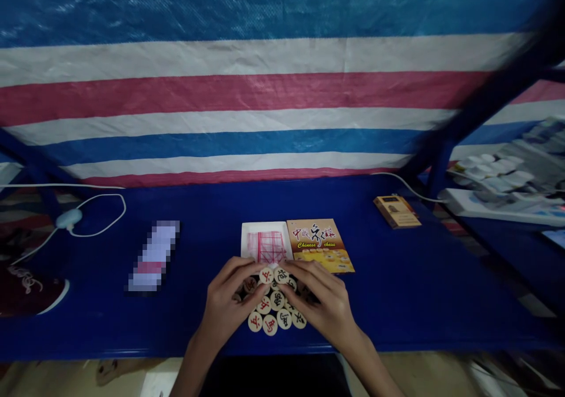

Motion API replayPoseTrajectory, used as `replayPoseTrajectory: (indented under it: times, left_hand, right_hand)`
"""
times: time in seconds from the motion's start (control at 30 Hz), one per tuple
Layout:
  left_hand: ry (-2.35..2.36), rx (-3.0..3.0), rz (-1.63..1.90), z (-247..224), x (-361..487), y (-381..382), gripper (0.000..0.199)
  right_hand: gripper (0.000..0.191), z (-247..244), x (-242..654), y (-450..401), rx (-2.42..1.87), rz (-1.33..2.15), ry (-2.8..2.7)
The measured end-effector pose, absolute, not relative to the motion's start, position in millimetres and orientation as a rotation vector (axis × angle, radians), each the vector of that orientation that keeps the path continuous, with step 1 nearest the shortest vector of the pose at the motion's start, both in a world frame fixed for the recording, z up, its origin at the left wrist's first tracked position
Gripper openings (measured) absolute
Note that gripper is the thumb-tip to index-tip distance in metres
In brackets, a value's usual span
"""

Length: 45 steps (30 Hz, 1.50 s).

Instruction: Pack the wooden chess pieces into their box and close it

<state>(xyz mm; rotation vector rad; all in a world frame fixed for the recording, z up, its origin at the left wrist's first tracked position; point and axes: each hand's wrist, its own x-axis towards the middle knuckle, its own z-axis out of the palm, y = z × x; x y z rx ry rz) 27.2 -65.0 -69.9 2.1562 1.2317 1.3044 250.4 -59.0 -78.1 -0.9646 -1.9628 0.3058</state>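
On the blue tabletop, round Chinese chess pieces (270,324) with red and black characters lie in a close cluster, some of them stacked. My left hand (232,294) bends its fingers and thumb around a red-marked piece (266,275) at the top of the cluster. Beside it, a black-marked piece (281,276) sits between the thumb and fingers of my right hand (320,291). The two pieces are side by side, almost touching. Several other pieces are partly hidden under my palms and fingers.
Behind my hands stand an open white box tray (244,244) with a folded red-lined sheet (267,245) and a Chinese chess box lid (321,245). A blurred-out phone (154,257) lies left, a cigarette pack (397,211) right. A power strip (498,204) and cables flank the table.
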Motion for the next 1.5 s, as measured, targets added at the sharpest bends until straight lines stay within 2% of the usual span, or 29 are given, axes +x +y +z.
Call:
replayPoseTrajectory:
  times: [0.33, 1.17, 1.5]
  left_hand:
    - [1.25, 2.127, 1.284, -69, 24, -66, 0.031]
    - [1.274, 2.084, 1.29, -65, 24, -65, 0.023]
    - [1.338, 2.143, 1.311, -64, 14, -96, 0.032]
  right_hand:
    - [0.052, -81, 251, -59, -0.938, 0.302, -1.996]
    - [0.047, -76, 246, -60, -0.996, 0.357, -2.016]
    - [0.042, -70, 254, -90, -1.057, 0.334, -1.91]
